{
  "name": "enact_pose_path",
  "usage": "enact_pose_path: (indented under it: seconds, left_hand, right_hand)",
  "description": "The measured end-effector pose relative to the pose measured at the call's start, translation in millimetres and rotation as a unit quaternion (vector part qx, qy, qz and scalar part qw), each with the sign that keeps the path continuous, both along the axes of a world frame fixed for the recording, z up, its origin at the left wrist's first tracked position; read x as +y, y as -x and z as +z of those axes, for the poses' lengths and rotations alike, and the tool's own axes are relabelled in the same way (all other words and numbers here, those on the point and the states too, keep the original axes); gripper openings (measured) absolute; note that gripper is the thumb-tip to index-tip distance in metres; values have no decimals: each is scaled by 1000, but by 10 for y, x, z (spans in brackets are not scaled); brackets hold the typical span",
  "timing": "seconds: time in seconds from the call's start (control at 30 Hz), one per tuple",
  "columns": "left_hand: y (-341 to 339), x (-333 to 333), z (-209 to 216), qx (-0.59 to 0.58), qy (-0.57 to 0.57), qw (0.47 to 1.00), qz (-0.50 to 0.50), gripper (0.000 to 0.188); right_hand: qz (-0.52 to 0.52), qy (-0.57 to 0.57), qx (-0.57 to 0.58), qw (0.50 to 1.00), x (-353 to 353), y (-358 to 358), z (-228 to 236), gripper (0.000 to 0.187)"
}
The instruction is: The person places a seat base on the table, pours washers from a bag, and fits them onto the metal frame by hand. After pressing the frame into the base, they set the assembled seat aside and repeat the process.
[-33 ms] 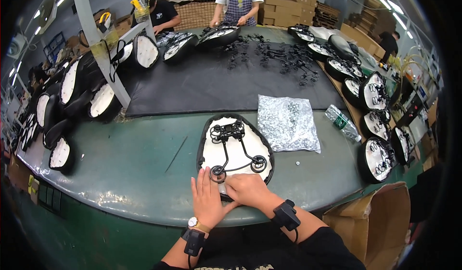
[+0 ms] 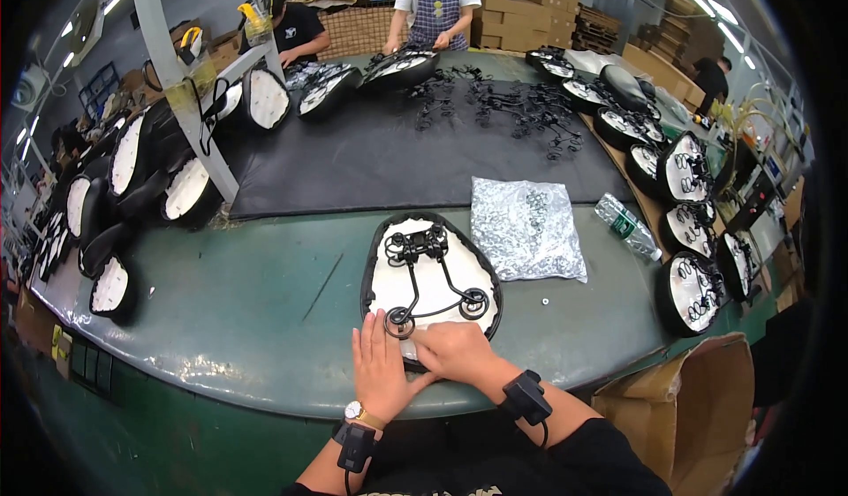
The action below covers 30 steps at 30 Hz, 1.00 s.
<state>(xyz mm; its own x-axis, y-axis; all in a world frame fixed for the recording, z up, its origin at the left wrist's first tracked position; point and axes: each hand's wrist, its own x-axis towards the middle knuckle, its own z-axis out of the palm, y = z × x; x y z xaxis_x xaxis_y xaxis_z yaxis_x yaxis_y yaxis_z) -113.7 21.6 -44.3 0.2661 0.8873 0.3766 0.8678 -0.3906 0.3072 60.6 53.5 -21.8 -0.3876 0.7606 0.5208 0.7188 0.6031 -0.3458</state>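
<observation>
A bicycle saddle point(image 2: 431, 280) lies upside down before me, its white underside up and a black cover edge around it. On it rests a black wire spring frame point(image 2: 418, 245), with a clamp at the narrow far end and two coils at the wide near end. My left hand point(image 2: 380, 371) lies flat with fingers stretched out, fingertips beside the near left coil. Just right of that coil, my right hand point(image 2: 457, 352) is closed and pressed to the saddle's near part. Whatever its fingers may hold is hidden.
Right of the saddle lie a clear bag of small metal parts point(image 2: 528, 231), a plastic bottle point(image 2: 629, 227) and a small nut point(image 2: 545, 302). A thin dark strip point(image 2: 323, 286) lies left. Saddles line both sides; loose spring frames point(image 2: 521, 107) lie farther back. A co-worker point(image 2: 435, 10) stands opposite.
</observation>
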Motion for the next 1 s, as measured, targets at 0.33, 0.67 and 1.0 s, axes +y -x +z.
enact_pose_path:
  seconds: [0.33,0.67,1.0]
  left_hand:
    - [151,-38,-134,-248,-30,967,-44,77]
    - [519,627,-82,-563,237,791,-29,65]
    - [950,2352,487,-304,364,872,-118,58]
  right_hand:
    - [76,-26,137,987,-90,-191,8,12]
    - [-212,-95,148,961,240,-1743,18,22]
    - [-337,95,-184,919,2217,-2240,-399,20]
